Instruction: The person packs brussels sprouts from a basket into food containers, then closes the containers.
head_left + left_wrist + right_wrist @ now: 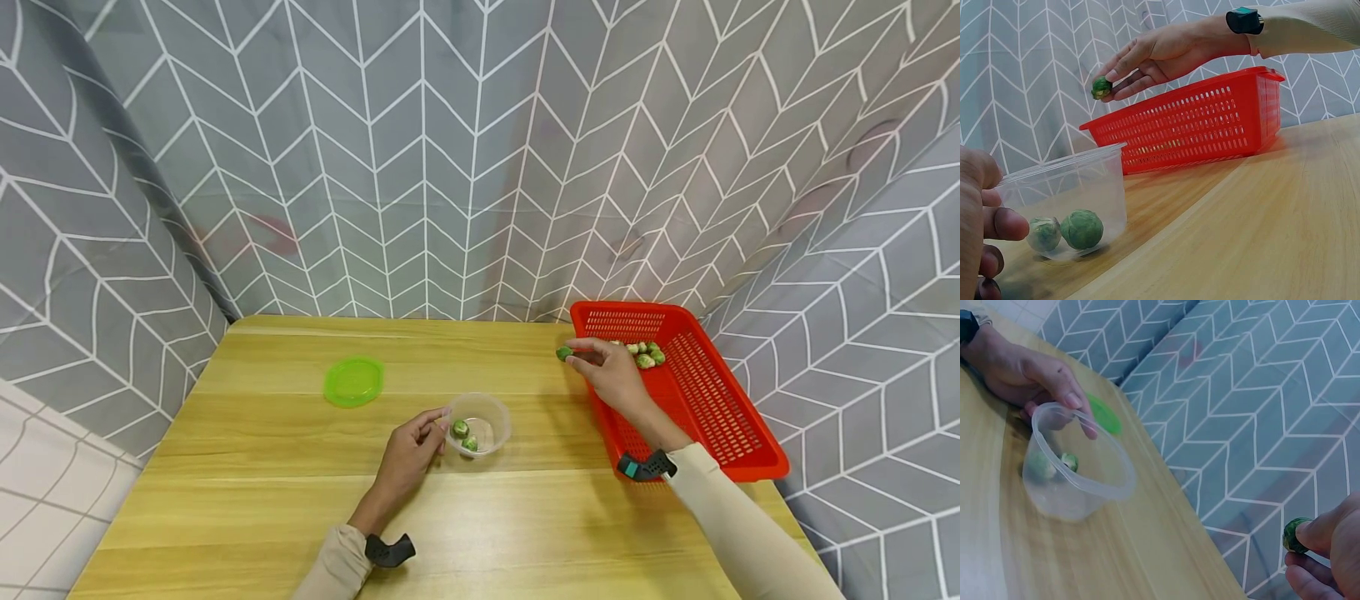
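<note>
My right hand (613, 377) pinches a Brussels sprout (564, 353) between thumb and fingertips, held up by the left rim of a red plastic basket (757, 450). More Brussels sprouts (647, 361) lie inside that basket, partly hidden behind the hand. On the table, a clear round plastic container (491, 450) stands upright with two Brussels sprouts (1082, 229) at its bottom. My left hand (410, 450) grips the container's left rim, its thumb at the edge in the right wrist view.
A bright green lid (354, 382) lies flat on the wooden table (285, 467), behind and left of the container. Grey patterned curtain (420, 167) hangs along the table's back edge and to both sides. The basket's raised walls stand at the table's right side.
</note>
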Motion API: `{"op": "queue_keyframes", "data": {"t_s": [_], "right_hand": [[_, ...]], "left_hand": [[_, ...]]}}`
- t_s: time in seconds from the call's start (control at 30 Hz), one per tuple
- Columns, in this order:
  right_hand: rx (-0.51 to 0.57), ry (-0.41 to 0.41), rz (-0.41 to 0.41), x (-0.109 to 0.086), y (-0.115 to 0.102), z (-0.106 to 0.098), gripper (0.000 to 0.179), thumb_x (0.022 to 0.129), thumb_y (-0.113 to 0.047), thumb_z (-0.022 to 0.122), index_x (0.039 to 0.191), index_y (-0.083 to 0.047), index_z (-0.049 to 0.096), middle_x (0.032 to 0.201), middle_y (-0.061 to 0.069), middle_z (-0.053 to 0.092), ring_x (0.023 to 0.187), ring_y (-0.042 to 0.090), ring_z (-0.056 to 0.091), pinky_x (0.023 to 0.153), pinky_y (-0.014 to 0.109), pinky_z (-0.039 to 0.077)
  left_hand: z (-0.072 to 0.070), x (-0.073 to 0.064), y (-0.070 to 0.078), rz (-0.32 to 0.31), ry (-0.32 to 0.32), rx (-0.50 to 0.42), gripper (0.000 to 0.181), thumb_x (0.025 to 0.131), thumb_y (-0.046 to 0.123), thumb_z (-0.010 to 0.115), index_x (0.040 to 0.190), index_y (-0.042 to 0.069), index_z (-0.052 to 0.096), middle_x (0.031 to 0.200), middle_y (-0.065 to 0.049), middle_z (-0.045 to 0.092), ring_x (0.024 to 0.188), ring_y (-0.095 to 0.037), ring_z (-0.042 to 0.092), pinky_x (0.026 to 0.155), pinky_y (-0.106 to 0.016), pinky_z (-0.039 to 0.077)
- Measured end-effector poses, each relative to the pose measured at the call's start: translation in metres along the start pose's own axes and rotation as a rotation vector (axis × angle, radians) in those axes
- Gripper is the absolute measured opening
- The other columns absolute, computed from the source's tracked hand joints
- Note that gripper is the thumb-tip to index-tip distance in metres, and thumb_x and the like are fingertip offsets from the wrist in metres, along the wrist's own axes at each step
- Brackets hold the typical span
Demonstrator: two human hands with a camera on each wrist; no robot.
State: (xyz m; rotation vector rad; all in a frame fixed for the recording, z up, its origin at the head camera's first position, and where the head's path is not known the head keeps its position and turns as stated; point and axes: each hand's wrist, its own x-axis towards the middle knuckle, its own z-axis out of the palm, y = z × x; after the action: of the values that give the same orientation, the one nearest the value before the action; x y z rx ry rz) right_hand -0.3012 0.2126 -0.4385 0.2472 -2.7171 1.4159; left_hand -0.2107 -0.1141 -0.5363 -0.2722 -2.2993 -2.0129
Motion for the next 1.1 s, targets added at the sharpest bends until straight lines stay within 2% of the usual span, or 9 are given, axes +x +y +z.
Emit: {"op": "queue_keyframes", "data": {"t_s": [0.17,0.4,0.67,0.83,0.93,1.1], "right_hand": [[0.041,-0.020,-0.002,-0.004,-0.004,0.007,0.028,0.095,-0.013,0.072,0.123,-0.008,0.072,0.112,0.014,0.074,0.103,0.030,0.071,0.066,0.022,0.049],[0.085,-0.080,0.004,-0.013,-0.008,0.021,0.029,0.094,-0.011,0.072,0.123,-0.008,0.072,0.110,0.014,0.074,0.100,0.029,0.072,0.074,0.028,0.055],[0.150,-0.140,0.015,-0.020,-0.009,0.039,0.029,0.093,-0.007,0.072,0.122,-0.004,0.072,0.113,0.017,0.073,0.096,0.021,0.073,0.079,0.024,0.055],[0.165,-0.169,0.003,-0.024,-0.012,0.048,0.029,0.093,-0.007,0.072,0.122,-0.004,0.072,0.111,0.015,0.074,0.094,0.020,0.073,0.078,0.026,0.055],[0.195,-0.194,-0.018,-0.026,-0.015,0.054,0.028,0.093,-0.004,0.071,0.121,-0.001,0.071,0.112,0.019,0.073,0.093,0.017,0.072,0.078,0.024,0.055],[0.220,-0.217,-0.029,-0.031,-0.020,0.066,0.027,0.092,-0.002,0.072,0.120,0.001,0.071,0.113,0.021,0.071,0.095,0.025,0.072,0.078,0.022,0.055]], "left_hand": [[0.000,0.000,0.000,-0.003,0.001,0.001,0.029,0.102,0.009,0.060,0.128,-0.001,0.066,0.074,-0.028,0.063,0.056,-0.006,0.045,0.057,-0.020,0.035],[0.000,0.000,0.001,-0.015,-0.002,-0.004,0.030,0.102,0.009,0.059,0.129,-0.002,0.065,0.074,-0.029,0.063,0.057,-0.008,0.047,0.056,-0.020,0.036],[0.000,0.001,-0.001,-0.008,-0.003,-0.003,0.029,0.102,0.010,0.059,0.128,-0.002,0.066,0.073,-0.028,0.063,0.055,-0.006,0.045,0.055,-0.020,0.035],[0.001,0.001,-0.004,0.011,0.002,0.004,0.028,0.103,0.010,0.059,0.127,-0.002,0.066,0.072,-0.026,0.063,0.055,-0.005,0.044,0.055,-0.020,0.035],[0.002,0.001,-0.005,0.017,0.013,0.013,0.028,0.103,0.010,0.059,0.128,-0.001,0.066,0.071,-0.025,0.063,0.054,-0.005,0.043,0.055,-0.020,0.035],[0.002,0.001,-0.005,0.011,0.015,0.024,0.028,0.103,0.010,0.059,0.128,-0.001,0.066,0.071,-0.024,0.064,0.055,-0.005,0.044,0.057,-0.020,0.035]]}}
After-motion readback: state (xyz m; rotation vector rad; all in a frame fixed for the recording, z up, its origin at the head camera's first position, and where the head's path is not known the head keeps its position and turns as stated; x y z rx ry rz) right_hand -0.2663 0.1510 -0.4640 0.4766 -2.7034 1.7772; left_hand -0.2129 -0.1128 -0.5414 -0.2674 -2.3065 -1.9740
